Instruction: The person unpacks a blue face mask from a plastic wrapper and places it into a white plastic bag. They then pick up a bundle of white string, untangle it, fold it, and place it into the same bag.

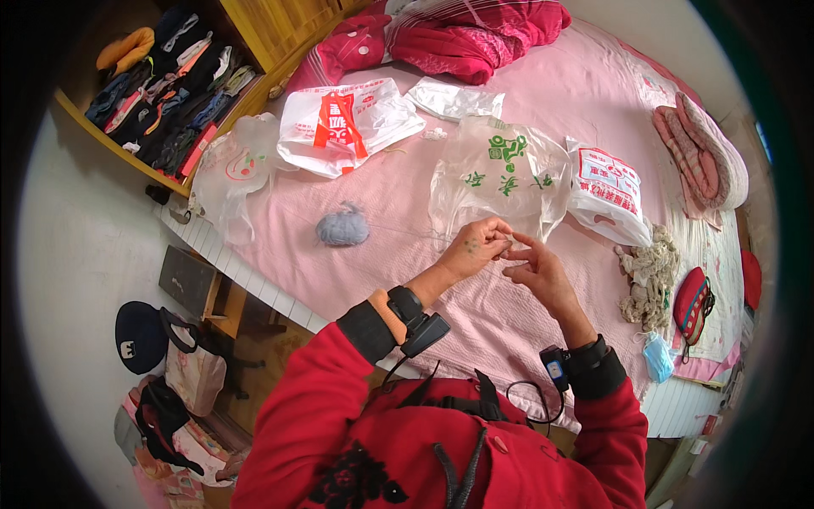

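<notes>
My left hand point(475, 252) is over the pink bedspread, its thumb and fingertips pinched together on something too small to make out. Close beside it is my right hand point(541, 273), fingers apart and bent, the index fingertip at or near the left fingertips. A ball of grey-blue yarn point(342, 228) rests on the bedspread to the left, and a thin strand seems to run from it toward my hands. Just beyond the hands lies a clear plastic bag point(500, 182) with green print.
White bags with red print point(335, 127) point(606, 187) lie farther back. On the right are a tangle of cream yarn point(651, 280), a blue mask point(657, 356), a red knitted item point(693, 305) and a folded pink quilt point(699, 151). A shelf of clothes point(174, 85) stands far left.
</notes>
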A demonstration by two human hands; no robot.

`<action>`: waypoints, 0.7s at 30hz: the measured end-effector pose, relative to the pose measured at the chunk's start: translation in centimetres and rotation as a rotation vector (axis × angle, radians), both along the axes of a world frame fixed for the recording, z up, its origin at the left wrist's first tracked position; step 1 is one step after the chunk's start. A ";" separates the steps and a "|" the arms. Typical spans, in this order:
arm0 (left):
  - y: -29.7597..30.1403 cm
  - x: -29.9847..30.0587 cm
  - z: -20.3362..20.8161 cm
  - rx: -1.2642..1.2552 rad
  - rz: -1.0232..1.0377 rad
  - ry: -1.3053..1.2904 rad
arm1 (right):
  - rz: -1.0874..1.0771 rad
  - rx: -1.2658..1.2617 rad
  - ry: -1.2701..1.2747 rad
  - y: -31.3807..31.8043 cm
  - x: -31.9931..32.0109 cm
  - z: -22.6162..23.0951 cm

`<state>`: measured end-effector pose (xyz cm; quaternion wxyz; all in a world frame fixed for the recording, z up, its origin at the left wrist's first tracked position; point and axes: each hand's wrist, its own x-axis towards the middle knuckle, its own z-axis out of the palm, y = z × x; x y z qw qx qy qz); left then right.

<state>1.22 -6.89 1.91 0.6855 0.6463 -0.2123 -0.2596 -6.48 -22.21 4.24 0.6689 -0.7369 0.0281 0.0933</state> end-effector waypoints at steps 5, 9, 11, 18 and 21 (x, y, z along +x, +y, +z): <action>0.2 -1.2 1.0 -0.032 0.001 0.055 | -0.029 0.096 0.054 -0.1 0.4 -0.5; -0.5 -2.7 1.5 0.075 -0.045 -0.096 | 0.033 0.155 0.103 -0.3 0.2 -1.3; -0.7 -3.2 1.8 0.038 -0.076 -0.081 | 0.026 0.217 0.183 -0.6 -0.2 -1.7; 0.1 -3.7 1.5 0.350 -0.094 -0.735 | -0.072 0.321 0.289 -1.2 -1.1 -3.1; 4.7 -2.6 -0.8 0.348 0.166 -1.036 | -0.093 0.256 0.352 -1.2 -1.2 -3.6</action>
